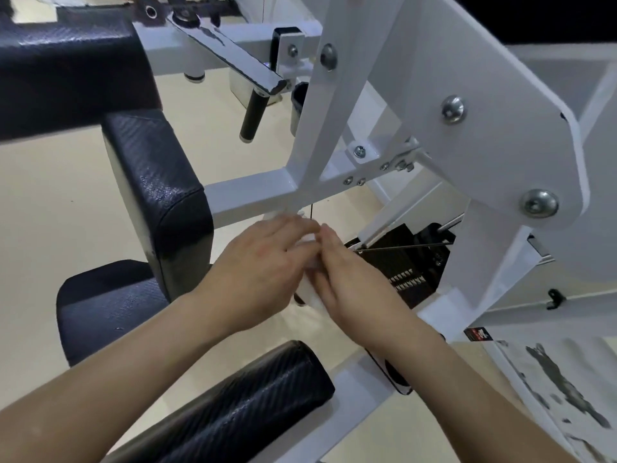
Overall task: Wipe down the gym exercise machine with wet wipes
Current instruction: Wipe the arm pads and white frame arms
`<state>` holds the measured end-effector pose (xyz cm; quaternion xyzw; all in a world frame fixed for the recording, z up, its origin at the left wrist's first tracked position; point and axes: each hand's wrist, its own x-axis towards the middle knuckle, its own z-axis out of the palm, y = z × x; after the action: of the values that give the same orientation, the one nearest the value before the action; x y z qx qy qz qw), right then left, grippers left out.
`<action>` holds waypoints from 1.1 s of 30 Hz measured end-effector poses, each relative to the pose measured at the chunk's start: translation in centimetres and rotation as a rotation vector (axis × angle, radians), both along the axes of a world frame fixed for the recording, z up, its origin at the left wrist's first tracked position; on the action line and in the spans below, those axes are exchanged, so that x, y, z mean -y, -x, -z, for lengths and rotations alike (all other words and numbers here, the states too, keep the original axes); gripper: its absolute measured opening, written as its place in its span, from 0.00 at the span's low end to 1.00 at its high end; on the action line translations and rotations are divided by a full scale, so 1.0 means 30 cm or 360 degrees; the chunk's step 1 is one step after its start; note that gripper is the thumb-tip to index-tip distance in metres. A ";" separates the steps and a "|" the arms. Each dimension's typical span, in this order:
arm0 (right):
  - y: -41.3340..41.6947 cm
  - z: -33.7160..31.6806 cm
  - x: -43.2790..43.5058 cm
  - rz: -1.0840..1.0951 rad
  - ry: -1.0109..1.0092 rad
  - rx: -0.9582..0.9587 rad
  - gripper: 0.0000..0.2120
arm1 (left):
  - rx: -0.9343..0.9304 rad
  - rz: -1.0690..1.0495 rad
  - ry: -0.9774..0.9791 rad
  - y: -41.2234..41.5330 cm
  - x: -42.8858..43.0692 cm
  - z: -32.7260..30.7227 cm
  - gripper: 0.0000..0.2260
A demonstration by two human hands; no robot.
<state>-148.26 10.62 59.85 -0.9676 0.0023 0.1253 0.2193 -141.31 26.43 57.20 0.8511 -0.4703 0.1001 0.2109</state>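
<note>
The white steel frame of the gym machine [417,105] fills the upper right, with a horizontal white bar [253,198] crossing the middle. Just under that bar my left hand [263,265] and my right hand [354,282] meet, backs up. Between them they hold a white wet wipe [309,289]; only narrow strips of it show between the fingers. The wipe hangs free of the frame, close below the bar. The fingertips of both hands are hidden by the wipe and each other.
Black padded cushions stand at left: a back pad [157,195], a seat [107,305] and a roller pad [233,409] under my forearms. A black weight stack [410,272] sits behind my right hand. A chrome lever with a black grip [253,111] hangs above. The floor is beige.
</note>
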 end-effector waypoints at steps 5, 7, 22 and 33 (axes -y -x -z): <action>0.175 -0.002 0.023 -0.0003 0.0633 0.0095 0.25 | 0.0146 0.0364 -0.0380 0.000 -0.028 0.050 0.22; 0.182 -0.005 0.012 0.0032 0.0765 0.0052 0.31 | 0.0238 0.0392 -0.0484 0.011 -0.017 0.060 0.23; 0.158 -0.042 0.052 0.0494 -0.0206 0.0034 0.17 | 0.0471 0.0149 -0.0380 -0.048 0.033 0.096 0.22; 0.342 -0.065 0.085 0.0729 0.0138 0.0390 0.19 | 0.0413 0.0447 -0.0533 -0.077 0.054 0.066 0.24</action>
<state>-158.51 8.07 61.80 -0.9583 0.2001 -0.0459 0.1988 -139.00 24.80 55.21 0.7804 -0.6172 0.0987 0.0165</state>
